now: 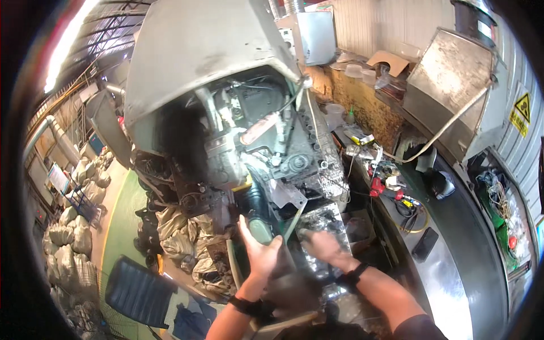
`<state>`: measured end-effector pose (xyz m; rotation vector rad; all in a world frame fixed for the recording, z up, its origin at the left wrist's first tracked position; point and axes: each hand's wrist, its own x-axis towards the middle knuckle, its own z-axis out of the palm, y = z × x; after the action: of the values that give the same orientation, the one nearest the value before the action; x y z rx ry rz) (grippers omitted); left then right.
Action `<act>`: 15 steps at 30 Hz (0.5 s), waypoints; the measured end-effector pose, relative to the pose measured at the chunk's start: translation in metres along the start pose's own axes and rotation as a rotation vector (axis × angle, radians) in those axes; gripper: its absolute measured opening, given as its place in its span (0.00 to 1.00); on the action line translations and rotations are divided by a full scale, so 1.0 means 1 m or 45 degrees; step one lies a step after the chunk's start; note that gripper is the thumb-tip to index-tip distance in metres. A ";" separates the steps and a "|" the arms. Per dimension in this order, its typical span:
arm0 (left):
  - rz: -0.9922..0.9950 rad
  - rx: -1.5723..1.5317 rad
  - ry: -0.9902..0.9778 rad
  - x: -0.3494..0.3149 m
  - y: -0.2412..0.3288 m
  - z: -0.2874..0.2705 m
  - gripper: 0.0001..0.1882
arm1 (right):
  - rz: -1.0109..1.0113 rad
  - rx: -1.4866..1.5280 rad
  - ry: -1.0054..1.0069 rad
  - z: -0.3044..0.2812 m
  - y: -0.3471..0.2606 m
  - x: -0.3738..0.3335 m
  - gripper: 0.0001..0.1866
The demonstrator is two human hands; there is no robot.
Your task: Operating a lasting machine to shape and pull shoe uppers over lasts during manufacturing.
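Note:
My left hand (262, 256) is closed around the near end of a dark cylindrical piece with a pale green end (260, 230). Its index finger lies along one side and the thumb along the other. The piece's far end reaches toward a grimy machine (241, 144) under a large grey hood. To the right, my right hand (324, 247) hovers over or touches a shiny, crinkled metal-looking surface (327, 220); its fingers look curled but are blurred. A thin pale strip (294, 222) stands between the two hands. Both wrists wear black bands.
The grey hood (204, 51) overhangs the machine. At right, a metal bench (436, 277) carries a phone (425, 244), red-handled tools (376, 187) and cables. Stuffed sacks (178, 226) and a black chair (139, 290) stand at left. A dark box lies beyond my right hand.

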<state>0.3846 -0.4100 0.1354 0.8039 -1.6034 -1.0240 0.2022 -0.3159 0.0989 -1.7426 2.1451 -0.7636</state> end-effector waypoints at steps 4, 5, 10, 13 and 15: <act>-0.108 -0.090 -0.035 -0.002 0.013 0.005 0.59 | 0.103 0.083 0.074 0.001 0.000 -0.001 0.21; -0.161 -0.168 -0.037 -0.002 0.017 0.006 0.59 | 0.173 0.105 0.049 -0.003 -0.002 -0.001 0.21; -0.169 -0.035 -0.011 -0.001 0.018 0.005 0.58 | 0.271 0.339 -0.086 -0.009 0.001 0.003 0.23; -0.139 -0.047 0.004 -0.004 0.021 0.008 0.58 | 0.281 0.317 -0.041 -0.009 0.000 0.002 0.22; -0.127 -0.039 0.018 -0.004 0.018 0.007 0.58 | 0.291 0.326 -0.047 -0.011 -0.002 0.003 0.22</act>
<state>0.3790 -0.3971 0.1494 0.8753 -1.5448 -1.1089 0.1971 -0.3169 0.1094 -1.3480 2.0706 -0.8901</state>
